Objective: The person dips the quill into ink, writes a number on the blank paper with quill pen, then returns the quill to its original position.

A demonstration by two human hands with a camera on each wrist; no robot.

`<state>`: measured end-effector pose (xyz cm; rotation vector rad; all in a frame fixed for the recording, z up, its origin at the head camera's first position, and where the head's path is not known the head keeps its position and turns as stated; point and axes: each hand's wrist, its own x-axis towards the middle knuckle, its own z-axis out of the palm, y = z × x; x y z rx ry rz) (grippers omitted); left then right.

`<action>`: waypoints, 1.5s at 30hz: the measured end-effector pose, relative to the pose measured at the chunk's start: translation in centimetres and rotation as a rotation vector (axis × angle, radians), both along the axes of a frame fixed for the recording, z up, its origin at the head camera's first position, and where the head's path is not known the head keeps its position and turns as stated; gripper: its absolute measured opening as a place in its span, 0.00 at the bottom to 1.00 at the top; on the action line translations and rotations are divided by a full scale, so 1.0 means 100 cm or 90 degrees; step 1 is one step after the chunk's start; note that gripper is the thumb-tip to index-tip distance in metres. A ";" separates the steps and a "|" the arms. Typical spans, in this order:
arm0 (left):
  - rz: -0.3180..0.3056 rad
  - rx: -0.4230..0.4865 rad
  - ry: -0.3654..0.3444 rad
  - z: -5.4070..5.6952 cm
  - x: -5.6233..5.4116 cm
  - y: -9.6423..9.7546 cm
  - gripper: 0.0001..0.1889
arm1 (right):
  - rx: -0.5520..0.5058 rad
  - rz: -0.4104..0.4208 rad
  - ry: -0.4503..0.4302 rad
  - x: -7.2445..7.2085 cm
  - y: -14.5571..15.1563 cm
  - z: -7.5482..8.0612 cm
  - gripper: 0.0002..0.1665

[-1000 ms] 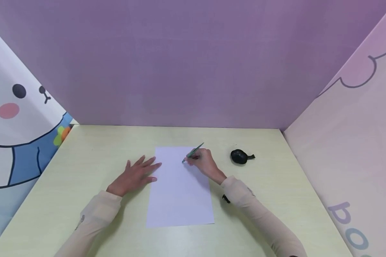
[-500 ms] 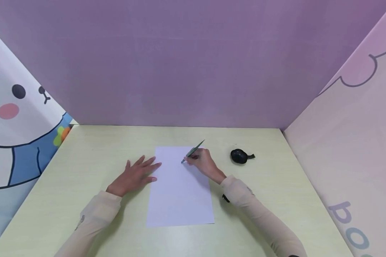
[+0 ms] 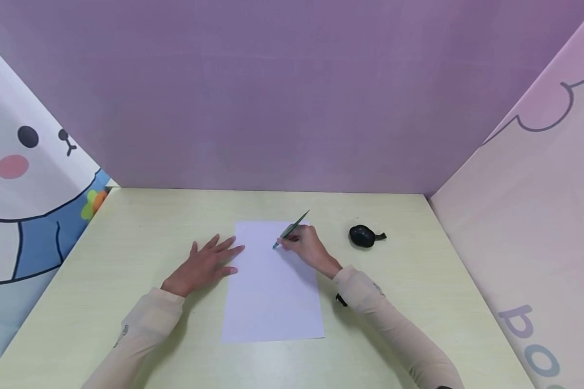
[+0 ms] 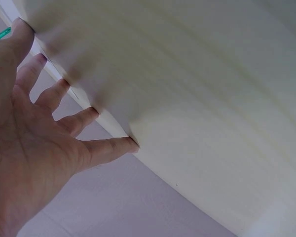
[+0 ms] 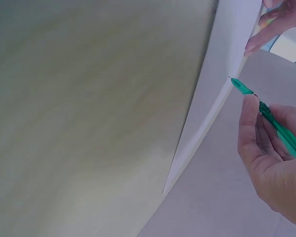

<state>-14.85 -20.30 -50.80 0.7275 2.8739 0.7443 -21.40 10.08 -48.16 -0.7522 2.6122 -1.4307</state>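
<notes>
Right hand (image 3: 309,247): fingers pinched on green pen (image 5: 267,113), writing, I'd guess | left hand (image 3: 203,269): fingers spread at paper (image 3: 272,300) edge | next stroke likely wants steadiness

The right grip (image 5: 274,168) hides the rear of the pen (image 5: 286,138) in the right wrist view — whether it touches the paper (image 3: 267,297) is too small to tell. The right sleeve (image 3: 394,332), cut by the head view's edge, partly hides a black thing (image 3: 341,300).

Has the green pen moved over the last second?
Yes, slightly: in the head view, judged against the paper, the lower end of the green pen has shifted left and toward the paper's near edge.
</notes>
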 end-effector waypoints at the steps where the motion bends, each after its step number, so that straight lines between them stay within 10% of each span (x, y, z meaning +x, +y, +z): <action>1: -0.001 -0.001 0.003 0.000 0.000 0.000 0.31 | 0.002 0.001 -0.002 0.000 0.000 0.000 0.05; 45: -0.001 -0.012 0.001 0.002 -0.002 0.001 0.31 | 0.007 0.038 -0.098 0.001 0.000 0.001 0.07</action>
